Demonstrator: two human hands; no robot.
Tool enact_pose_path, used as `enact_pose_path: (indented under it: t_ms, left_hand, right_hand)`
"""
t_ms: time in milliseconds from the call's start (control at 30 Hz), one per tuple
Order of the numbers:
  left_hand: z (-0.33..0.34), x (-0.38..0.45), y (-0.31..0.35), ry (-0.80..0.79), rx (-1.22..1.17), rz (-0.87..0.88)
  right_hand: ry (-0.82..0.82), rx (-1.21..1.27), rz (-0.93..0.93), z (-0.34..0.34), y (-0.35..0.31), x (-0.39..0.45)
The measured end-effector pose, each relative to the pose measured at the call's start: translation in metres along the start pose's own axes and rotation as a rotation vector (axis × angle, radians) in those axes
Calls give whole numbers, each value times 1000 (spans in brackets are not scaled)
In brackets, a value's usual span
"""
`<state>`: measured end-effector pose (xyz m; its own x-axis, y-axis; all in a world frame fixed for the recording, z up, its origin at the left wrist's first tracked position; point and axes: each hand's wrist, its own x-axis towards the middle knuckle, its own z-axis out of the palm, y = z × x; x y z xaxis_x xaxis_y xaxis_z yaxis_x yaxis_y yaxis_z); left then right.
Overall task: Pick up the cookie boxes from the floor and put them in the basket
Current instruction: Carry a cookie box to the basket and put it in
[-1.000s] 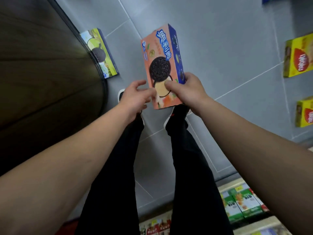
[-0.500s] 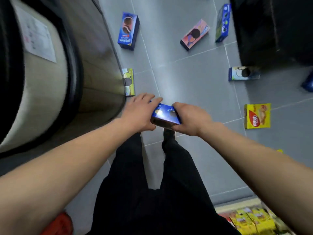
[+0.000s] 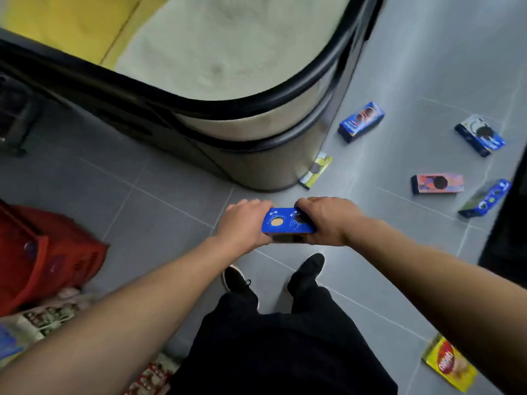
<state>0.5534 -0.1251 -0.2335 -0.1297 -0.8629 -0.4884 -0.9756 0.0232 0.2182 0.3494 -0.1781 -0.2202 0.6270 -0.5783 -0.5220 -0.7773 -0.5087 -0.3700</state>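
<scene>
A blue-sided cookie box is held level in front of me, its narrow blue side facing up. My left hand grips its left end and my right hand grips its right end. The red basket stands on the floor at the far left, well apart from the box. More cookie boxes lie on the grey floor to the right: a blue one, a white-and-blue one, a pink one, a dark blue one, a yellow-green one against the counter base and a yellow one.
A large round counter with a black rim fills the upper middle. A dark cabinet edge stands at the right. Packets lie on low shelving at the bottom left. My feet stand on the tiles below the box.
The view has swung left, bringing the red basket into sight. The box went from upright in my right hand to level between both hands.
</scene>
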Motion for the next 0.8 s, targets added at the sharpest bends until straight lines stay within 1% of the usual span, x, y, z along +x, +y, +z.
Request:
enact_pose_path:
  t_ms: [133,267,433,533,667,800]
  left_hand:
    - [-11,-66,-71,123,-101,-201]
    - [-11,-132,-142,215,-184,-360]
    - [16,-227,-248,371,-240,-569]
    - [31,-278,-302,427,-298,-663]
    - [47,-330,-354,492,-359,-777]
    - [61,-364,-401,515,-449,-890]
  right_hand:
    - [-18,-159,-199,-22,-90,46]
    - [-62,-267,-335,-23,-186,88]
    - [-142,-374,-495,-4,-335,134]
    - [-168,-446,-573,13,-414,157]
    - [-202,-493,-664,31,-492,182]
    - [-254,-575,-756,43,-559,217]
